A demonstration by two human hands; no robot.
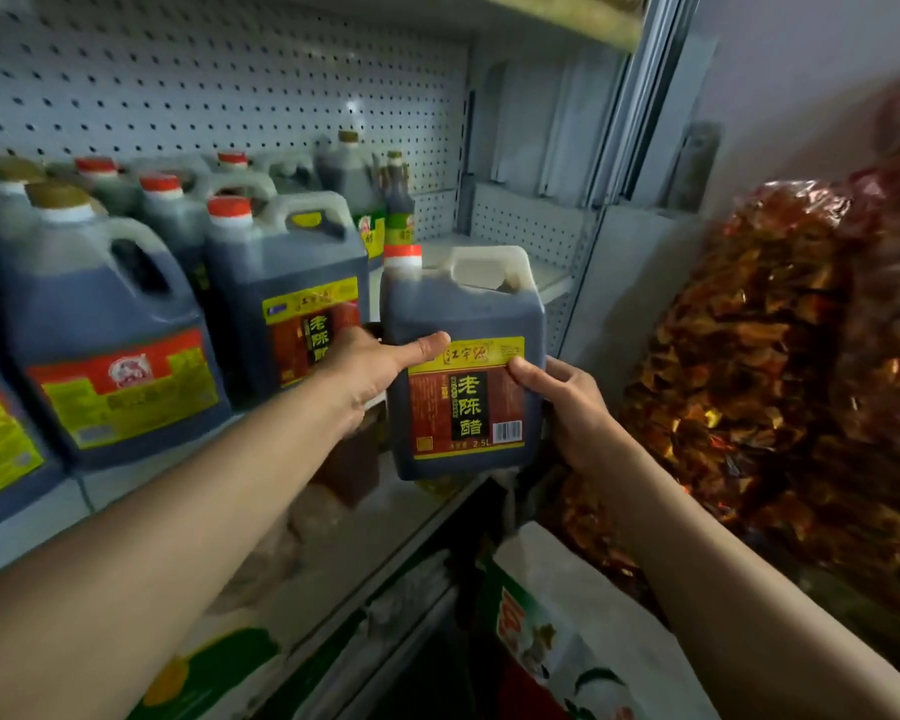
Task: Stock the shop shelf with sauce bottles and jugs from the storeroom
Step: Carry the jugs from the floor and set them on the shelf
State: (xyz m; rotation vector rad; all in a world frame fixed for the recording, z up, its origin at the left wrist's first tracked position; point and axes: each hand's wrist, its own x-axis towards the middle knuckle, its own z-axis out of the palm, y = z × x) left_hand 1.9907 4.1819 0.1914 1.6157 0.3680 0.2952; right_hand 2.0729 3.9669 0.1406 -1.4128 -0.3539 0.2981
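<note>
Item: jug (463,366), dark vinegar, red cap, moulded handle, yellow-and-red label.
Location: being held upright in the air just off the right end of the shelf (494,262), in front of a bare patch of board; not yet set down.
Grip: the jug is being grasped from both sides. The left hand (380,368) is being pressed to its left wall, thumb laid across the label top; the right hand (567,407) is being curled round its lower right corner.
Neighbours: a matching jug (287,298) is standing just left; more jugs are being kept farther left and behind. A sack of dried chillies (780,376) is hanging right.
Step in hand: placing, judged well along.
Next move: the base is to be lifted over the shelf lip, slid far beside the matching jug, label kept outward.
</note>
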